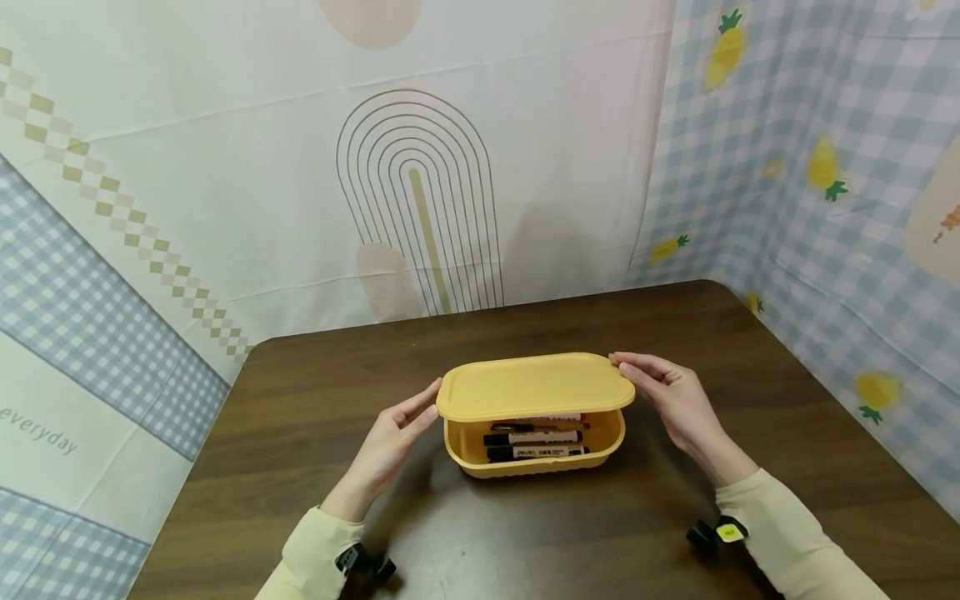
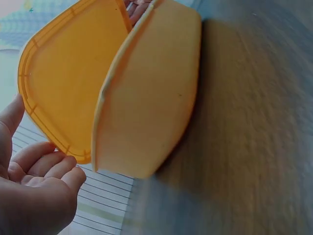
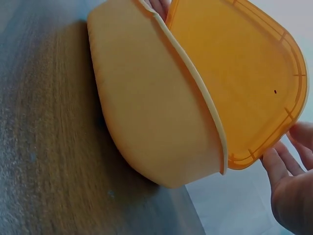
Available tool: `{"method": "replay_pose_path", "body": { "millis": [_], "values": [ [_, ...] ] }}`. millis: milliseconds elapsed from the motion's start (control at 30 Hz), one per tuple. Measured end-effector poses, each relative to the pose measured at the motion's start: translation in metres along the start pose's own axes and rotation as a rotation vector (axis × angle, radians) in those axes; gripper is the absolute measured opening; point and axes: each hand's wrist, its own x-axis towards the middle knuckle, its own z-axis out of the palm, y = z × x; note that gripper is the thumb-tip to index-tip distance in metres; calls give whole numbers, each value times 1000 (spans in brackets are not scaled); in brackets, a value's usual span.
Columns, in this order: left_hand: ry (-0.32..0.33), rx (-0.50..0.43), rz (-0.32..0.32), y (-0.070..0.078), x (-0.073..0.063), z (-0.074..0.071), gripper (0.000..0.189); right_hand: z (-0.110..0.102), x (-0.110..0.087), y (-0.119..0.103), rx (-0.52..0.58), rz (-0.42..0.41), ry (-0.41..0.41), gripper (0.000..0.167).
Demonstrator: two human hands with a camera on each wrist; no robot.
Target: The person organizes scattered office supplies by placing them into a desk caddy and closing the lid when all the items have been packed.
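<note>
A yellow lid [image 1: 536, 386] is held tilted over a yellow plastic box [image 1: 536, 469], its front edge raised so that the inside shows. My left hand [image 1: 390, 442] grips the lid's left end, with the thumb on the outer side and the fingers at the rim in the left wrist view. At the opposite end, my right hand [image 1: 678, 408] pinches the lid between thumb and fingers. Inside the box lie black-and-white markers [image 1: 536, 452] and a dark pen [image 1: 517, 427], side by side. The lid hides the rear of the box.
The box stands on a dark brown wooden table [image 1: 315, 417]. Behind the table hangs a pale printed cloth [image 1: 255, 208], and a blue checked cloth [image 1: 840, 275] runs along the right side. Each wrist wears a small black device.
</note>
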Motion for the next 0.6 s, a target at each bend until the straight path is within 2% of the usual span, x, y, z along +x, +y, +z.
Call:
{"method": "replay_pose_path", "body": {
  "millis": [200,400,600],
  "values": [
    [-39,76,-17,-7,-6,-1,53,1,-2,0,1,33,21,36],
    [-68,47,17,-7,-10,-2,58,3,-3,4,-82,68,28,38],
    [-98,46,38,-9,-12,-6,61,3,-4,11,-122,46,12,38]
  ]
}}
